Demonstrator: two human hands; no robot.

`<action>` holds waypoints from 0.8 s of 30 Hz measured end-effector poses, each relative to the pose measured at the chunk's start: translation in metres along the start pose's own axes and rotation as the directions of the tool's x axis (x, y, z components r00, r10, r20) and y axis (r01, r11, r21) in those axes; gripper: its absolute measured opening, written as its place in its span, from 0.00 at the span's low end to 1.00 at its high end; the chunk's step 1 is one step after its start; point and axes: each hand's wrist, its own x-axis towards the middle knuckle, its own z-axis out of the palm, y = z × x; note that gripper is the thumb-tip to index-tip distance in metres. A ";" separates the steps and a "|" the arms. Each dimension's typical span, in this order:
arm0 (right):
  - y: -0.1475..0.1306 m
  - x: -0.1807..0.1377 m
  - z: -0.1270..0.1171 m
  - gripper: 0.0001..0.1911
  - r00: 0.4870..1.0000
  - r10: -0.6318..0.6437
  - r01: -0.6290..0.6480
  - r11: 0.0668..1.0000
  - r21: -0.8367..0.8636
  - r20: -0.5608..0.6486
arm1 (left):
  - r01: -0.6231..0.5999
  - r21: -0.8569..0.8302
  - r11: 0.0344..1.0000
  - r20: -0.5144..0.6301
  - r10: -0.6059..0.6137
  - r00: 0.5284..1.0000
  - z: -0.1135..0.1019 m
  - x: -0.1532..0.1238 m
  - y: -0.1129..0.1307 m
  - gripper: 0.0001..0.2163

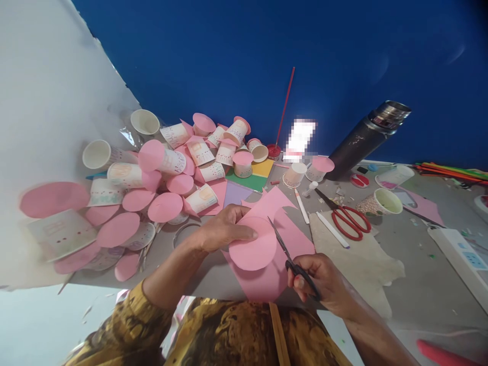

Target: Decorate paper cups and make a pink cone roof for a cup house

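Observation:
Between the thumb and fingers of my left hand (224,230) is a pink paper circle (254,251), held up above the table. My right hand (314,277) grips black-handled scissors (282,244) by the loops, and their blades point up and away beside the circle's right edge. Whether the blades touch the paper I cannot tell. Cut pink paper (293,236) lies under and behind the circle, with curved edges showing. The fingers of my left hand behind the circle are hidden.
Decorated paper cups with pink discs (173,160) crowd the left side. Red-handled scissors (348,223), white markers (331,230) and a paper cup (385,202) lie to the right. A dark flask (358,145) leans at the blue wall. A power strip (463,262) sits far right.

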 end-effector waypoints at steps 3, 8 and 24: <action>-0.002 -0.001 0.001 0.33 1.000 0.009 -0.009 1.000 0.002 -0.006 | 0.004 -0.002 1.000 -0.001 -0.004 1.000 0.000 -0.001 0.001 0.15; -0.002 -0.001 0.003 0.31 1.000 0.025 -0.025 0.999 0.021 -0.004 | -0.013 -0.038 0.999 0.027 0.014 1.000 0.001 -0.002 0.002 0.13; 0.005 -0.002 0.003 0.33 0.998 0.067 -0.067 0.997 0.025 -0.007 | 0.020 0.003 1.000 0.051 -0.020 0.998 -0.002 -0.006 0.008 0.13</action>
